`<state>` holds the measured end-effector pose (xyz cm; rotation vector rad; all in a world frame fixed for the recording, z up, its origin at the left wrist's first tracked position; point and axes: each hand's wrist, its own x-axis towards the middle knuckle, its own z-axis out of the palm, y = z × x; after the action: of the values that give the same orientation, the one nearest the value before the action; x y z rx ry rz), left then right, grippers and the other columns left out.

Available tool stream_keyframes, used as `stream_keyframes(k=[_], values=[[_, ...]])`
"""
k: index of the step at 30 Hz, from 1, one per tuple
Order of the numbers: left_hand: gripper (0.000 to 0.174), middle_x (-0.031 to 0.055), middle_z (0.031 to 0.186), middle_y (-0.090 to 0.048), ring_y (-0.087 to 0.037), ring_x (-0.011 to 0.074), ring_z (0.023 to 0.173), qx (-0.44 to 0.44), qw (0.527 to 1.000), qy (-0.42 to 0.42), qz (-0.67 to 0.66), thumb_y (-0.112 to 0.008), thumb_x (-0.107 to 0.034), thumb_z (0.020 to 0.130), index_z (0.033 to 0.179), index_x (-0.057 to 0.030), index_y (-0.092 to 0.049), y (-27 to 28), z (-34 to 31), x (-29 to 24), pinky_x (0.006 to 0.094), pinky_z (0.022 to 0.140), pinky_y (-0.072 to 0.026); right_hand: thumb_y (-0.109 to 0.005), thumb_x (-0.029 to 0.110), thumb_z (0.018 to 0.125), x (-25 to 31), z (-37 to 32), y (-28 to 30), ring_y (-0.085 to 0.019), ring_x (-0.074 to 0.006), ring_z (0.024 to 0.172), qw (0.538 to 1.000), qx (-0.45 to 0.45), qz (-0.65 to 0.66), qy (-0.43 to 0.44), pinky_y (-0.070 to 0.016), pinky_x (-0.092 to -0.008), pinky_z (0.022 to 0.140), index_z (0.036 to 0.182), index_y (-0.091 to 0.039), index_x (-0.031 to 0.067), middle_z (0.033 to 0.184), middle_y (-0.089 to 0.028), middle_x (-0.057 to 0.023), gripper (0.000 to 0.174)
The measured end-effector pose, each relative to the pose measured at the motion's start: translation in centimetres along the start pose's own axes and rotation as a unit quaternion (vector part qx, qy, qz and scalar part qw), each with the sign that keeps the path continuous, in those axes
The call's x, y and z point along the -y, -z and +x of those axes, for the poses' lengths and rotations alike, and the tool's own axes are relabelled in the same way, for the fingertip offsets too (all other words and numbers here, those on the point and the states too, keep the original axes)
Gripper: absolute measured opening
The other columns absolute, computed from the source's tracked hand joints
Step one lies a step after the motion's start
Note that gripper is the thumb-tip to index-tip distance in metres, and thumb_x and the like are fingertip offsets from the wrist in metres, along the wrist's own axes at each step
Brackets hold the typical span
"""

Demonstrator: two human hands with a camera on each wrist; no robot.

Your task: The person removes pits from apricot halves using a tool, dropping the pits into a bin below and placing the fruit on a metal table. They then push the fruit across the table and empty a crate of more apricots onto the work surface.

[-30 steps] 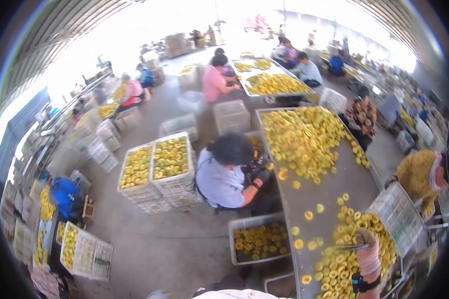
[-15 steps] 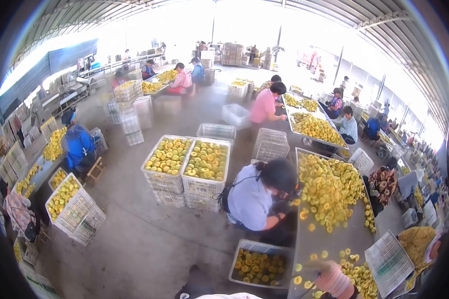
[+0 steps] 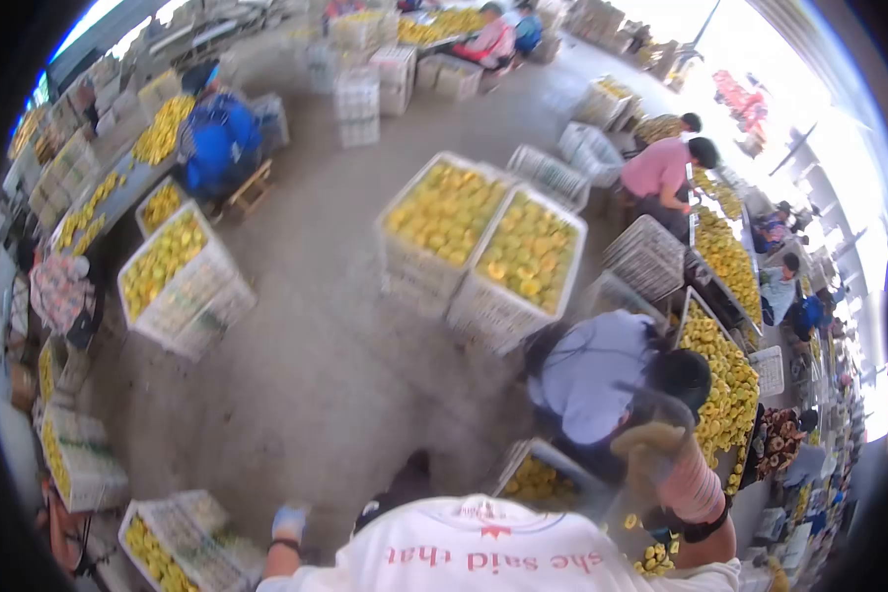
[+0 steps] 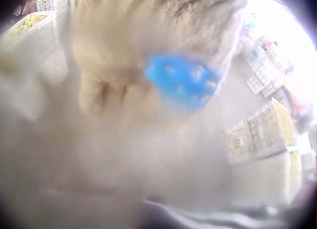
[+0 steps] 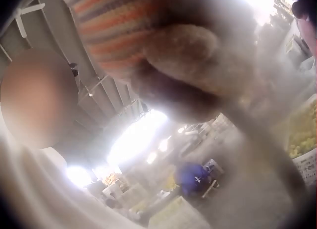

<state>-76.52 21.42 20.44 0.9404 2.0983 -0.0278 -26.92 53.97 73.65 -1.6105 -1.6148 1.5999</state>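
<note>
My left hand (image 3: 289, 521) hangs low at my left side in a pale glove. A blue patch shows on that glove (image 4: 119, 45) in the left wrist view; its fingers are blurred, and nothing shows in them. On the right, my gloved right hand (image 3: 656, 449) with a pink striped cuff is raised before my chest. It grips a long thin grey tool (image 5: 267, 144), smeared by motion, so its kind is unclear. In the head view the hand overlaps the seated person in a pale blue shirt (image 3: 592, 375). Halved yellow fruit (image 3: 653, 560) lies just below my right forearm.
Two stacks of white crates (image 3: 508, 316) full of fruit stand ahead. A fruit crate (image 3: 207, 316) leans at the left, another (image 3: 192, 533) lower down. Beside the seated person is a fruit bin (image 3: 538, 479). Fruit heaps (image 3: 725, 375) cover the table at right. A person in blue (image 3: 222, 143) sits farther off.
The head view has swung left and down, away from the table. My right hand has come from over the fruit table toward my chest with the tool. My left hand has come into the head view.
</note>
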Motion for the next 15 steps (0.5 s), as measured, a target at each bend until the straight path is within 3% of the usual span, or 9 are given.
stream_keyframes(k=[1,3,6,9,11,12,14,15], values=[[0.034,0.0181,0.113,-0.069,-0.067,0.0358,0.099,-0.030,0.968,0.136,-0.207,-0.062,-0.032,0.090,0.112,-0.0079,-0.071,-0.1,-0.4,-0.7,0.0425,0.087,-0.0521,-0.054,0.013,0.099,0.3,2.0,-1.0,-0.046,-0.0070,0.048,1.000,0.020,0.020,0.007,-0.0364,-0.0227,0.046,0.108,-0.065,-0.0008,0.059,-0.050,0.0012,0.020],[0.041,0.0185,0.115,-0.068,-0.066,0.0352,0.104,0.004,0.917,0.193,-0.351,-0.067,-0.035,0.087,0.115,-0.0052,-0.069,4.3,-4.4,-6.6,0.0407,0.088,-0.0505,-0.052,0.010,0.098,0.3,5.8,-2.7,-0.045,-0.0071,0.048,0.997,0.039,0.064,0.034,-0.0355,-0.0225,0.046,0.109,-0.064,-0.0022,0.060,-0.049,0.0011,0.020],[0.042,0.0181,0.117,-0.068,-0.065,0.0335,0.106,-0.036,0.965,0.137,-0.222,-0.067,-0.034,0.087,0.117,-0.0051,-0.068,2.1,-4.2,-4.8,0.0405,0.088,-0.0502,-0.053,0.010,0.097,1.3,11.8,-5.3,-0.048,-0.0071,0.053,0.994,0.057,0.052,0.072,-0.0390,-0.0237,0.050,0.106,-0.064,-0.0022,0.065,-0.053,-0.0002,0.019],[0.043,0.0182,0.117,-0.068,-0.064,0.0328,0.107,-0.020,0.966,0.176,-0.189,-0.068,-0.034,0.085,0.117,-0.0044,-0.067,5.7,-6.4,-9.0,0.0399,0.090,-0.0496,-0.056,0.011,0.095,2.9,18.2,-7.4,-0.053,-0.0075,0.059,0.990,0.082,0.018,0.111,-0.0430,-0.0245,0.054,0.104,-0.066,-0.0020,0.068,-0.058,-0.0010,0.018],[0.042,0.0178,0.119,-0.067,-0.063,0.0329,0.110,-0.004,0.911,0.227,-0.343,-0.067,-0.034,0.086,0.119,-0.0075,-0.068,4.2,-5.8,-6.7,0.0398,0.092,-0.0497,-0.057,0.011,0.095,4.6,22.1,-8.4,-0.055,-0.0077,0.060,0.990,0.088,0.003,0.107,-0.0442,-0.0243,0.055,0.103,-0.066,-0.0016,0.069,-0.060,-0.0012,0.018],[0.043,0.0185,0.121,-0.066,-0.062,0.0336,0.113,0.000,0.999,-0.007,0.052,-0.067,-0.034,0.084,0.119,-0.0111,-0.068,-1.0,-2.7,-0.3,0.0397,0.094,-0.0496,-0.061,0.010,0.092,4.5,24.4,-8.8,-0.061,-0.0122,0.063,0.988,0.092,-0.017,0.120,-0.0483,-0.0276,0.058,0.098,-0.068,-0.0003,0.073,-0.066,-0.0051,0.014],[0.042,0.0185,0.121,-0.066,-0.062,0.0336,0.114,0.012,0.999,0.026,0.015,-0.066,-0.034,0.084,0.119,-0.0110,-0.068,3.0,-0.4,-1.9,0.0398,0.094,-0.0496,-0.066,0.008,0.089,1.1,31.0,-10.1,-0.066,-0.0177,0.069,0.949,0.067,-0.085,0.296,-0.0518,-0.0309,0.063,0.097,-0.069,0.0008,0.080,-0.070,-0.0094,0.011],[0.042,0.0184,0.121,-0.066,-0.062,0.0336,0.114,0.017,0.994,0.092,-0.065,-0.066,-0.034,0.084,0.119,-0.0110,-0.068,5.7,1.4,-4.3,0.0399,0.094,-0.0495,-0.069,0.008,0.087,2.0,33.1,-11.2,-0.068,-0.0213,0.076,0.945,0.051,-0.091,0.310,-0.0531,-0.0334,0.068,0.097,-0.069,0.0007,0.085,-0.071,-0.0129,0.012]])
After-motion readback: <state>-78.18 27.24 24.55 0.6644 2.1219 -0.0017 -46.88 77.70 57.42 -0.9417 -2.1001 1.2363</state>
